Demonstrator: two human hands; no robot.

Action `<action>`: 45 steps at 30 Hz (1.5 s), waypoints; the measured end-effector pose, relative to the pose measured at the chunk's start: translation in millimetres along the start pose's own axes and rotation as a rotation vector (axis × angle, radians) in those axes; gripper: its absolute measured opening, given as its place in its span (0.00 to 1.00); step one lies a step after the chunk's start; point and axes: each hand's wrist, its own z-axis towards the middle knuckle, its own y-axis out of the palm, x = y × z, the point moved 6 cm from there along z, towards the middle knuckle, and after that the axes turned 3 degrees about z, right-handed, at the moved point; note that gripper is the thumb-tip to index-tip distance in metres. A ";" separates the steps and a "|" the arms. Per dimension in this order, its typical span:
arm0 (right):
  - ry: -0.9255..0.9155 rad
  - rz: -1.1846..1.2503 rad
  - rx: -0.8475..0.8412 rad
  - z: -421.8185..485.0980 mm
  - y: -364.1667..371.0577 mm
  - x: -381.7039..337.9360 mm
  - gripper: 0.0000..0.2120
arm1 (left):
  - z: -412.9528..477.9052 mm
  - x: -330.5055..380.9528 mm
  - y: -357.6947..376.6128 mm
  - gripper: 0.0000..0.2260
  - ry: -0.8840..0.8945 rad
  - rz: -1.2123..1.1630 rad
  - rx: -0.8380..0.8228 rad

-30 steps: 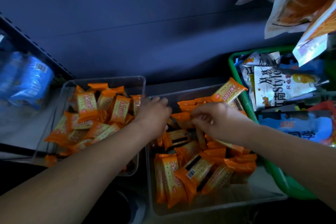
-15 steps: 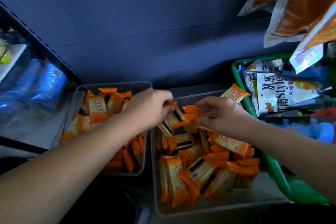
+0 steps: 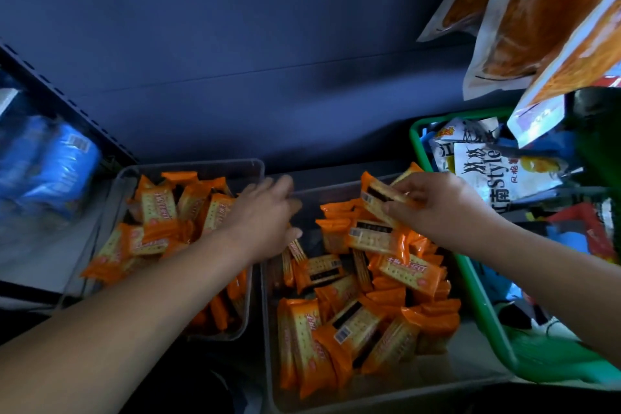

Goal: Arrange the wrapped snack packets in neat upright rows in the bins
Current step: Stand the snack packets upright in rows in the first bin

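The larger clear bin (image 3: 267, 329) sits nearest. Its near end holds a loose heap of orange cracker packets (image 3: 339, 333), lying flat or tilted at mixed angles, some showing barcodes. Further in, against the bin's left wall, a few upright packets (image 3: 295, 254) stand on edge in a short row. Above that row, at the bin's far left corner, the left hand (image 3: 265, 222) hovers palm down. Its grip is loose, with fingers reaching out fairly straight and the thumb spread, and nothing shows in it. Over the bin's far right part, the right hand (image 3: 447, 212) pinches 1 lifted packet (image 3: 378, 197) between thumb and fingertips, clear of the heap, with its dark-striped side facing up. Just beside the bin's left wall is a smaller clear bin (image 3: 201, 165), piled with the same orange packets in no order. To the bin's right stands a green basket (image 3: 470, 282) of mixed snack pouches. Far left of the bin lie blurred blue packages (image 3: 50, 171), and above its far right hang large orange pouches (image 3: 537, 27).
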 end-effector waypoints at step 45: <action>0.216 0.517 -0.085 -29.7 -2.8 15.5 0.05 | 33.9 49.7 80.2 0.26 -0.089 -0.603 -0.389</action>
